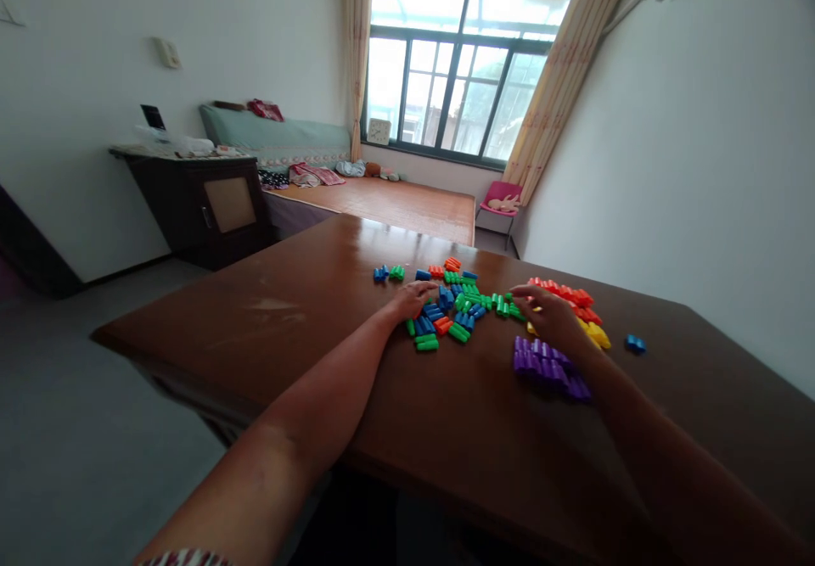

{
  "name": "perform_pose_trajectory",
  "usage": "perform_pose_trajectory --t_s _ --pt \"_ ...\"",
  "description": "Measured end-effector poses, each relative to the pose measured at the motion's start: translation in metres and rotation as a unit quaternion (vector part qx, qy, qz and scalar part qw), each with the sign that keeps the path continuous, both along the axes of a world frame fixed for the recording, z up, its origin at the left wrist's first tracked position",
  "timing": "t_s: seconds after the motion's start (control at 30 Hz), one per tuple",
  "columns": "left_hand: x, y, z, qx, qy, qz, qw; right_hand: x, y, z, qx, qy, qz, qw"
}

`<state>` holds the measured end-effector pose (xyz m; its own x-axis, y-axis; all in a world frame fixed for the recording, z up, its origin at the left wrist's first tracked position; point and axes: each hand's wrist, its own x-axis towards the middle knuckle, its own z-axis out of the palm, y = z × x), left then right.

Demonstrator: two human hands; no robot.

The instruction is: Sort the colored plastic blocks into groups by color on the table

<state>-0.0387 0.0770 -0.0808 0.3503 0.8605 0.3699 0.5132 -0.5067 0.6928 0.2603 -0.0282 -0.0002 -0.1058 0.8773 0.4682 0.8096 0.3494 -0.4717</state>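
Note:
My left hand (413, 299) reaches over the left side of a loose heap of small ridged plastic blocks, fingers stretched out and nothing visibly held. Blue blocks (446, 298) lie beside its fingertips, with green blocks (426, 343) and an orange block (443, 326) nearer me. My right hand (538, 305) hovers at the right end of a green row (501, 305), its fingers apart and the fingertips close to a green block. Under and beside the right wrist are purple blocks (541, 364), yellow blocks (597, 334) and red-orange blocks (566, 293), grouped by colour.
The brown table (280, 328) has a single blue block (635, 344) at the right. More blue and green blocks (396, 272) lie toward the far edge. Beyond stand a bed (407, 203), a dark cabinet (222, 205) and a pink chair (503, 195).

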Motion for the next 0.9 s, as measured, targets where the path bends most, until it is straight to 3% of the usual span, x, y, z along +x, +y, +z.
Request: perform_pose_trajectory --t_s 0.07,0.13,0.23,0.33,0.47,0.6,0.8,0.9 --pt "0.001 -0.001 0.000 -0.002 0.010 -0.012 1.000 -0.054 0.014 -0.002 -0.032 -0.082 0.047 0.995" --pt "0.001 -0.002 0.000 -0.014 -0.002 -0.016 1.000 -0.093 0.032 -0.008 -0.071 -0.162 0.022 0.984" --pt "0.001 -0.003 -0.001 -0.019 -0.028 -0.010 0.999 -0.123 0.059 -0.016 -0.116 -0.237 -0.027 0.964" --pt "0.000 -0.003 -0.003 -0.008 -0.073 0.007 0.997 -0.124 0.081 -0.019 -0.137 -0.207 0.002 0.969" --pt "0.001 -0.002 -0.006 -0.005 -0.128 -0.002 0.992 -0.110 0.094 -0.020 -0.194 -0.043 0.077 0.977" --pt "0.001 -0.003 -0.009 -0.032 -0.150 -0.014 0.988 -0.103 0.094 -0.025 -0.298 0.120 0.120 0.940" --pt "-0.004 -0.001 -0.010 -0.028 -0.196 -0.058 0.978 -0.108 0.084 -0.033 -0.316 0.229 0.177 0.903" --pt "-0.005 -0.003 -0.007 -0.065 -0.220 -0.101 0.968 -0.103 0.078 -0.030 -0.304 0.237 0.148 0.911"
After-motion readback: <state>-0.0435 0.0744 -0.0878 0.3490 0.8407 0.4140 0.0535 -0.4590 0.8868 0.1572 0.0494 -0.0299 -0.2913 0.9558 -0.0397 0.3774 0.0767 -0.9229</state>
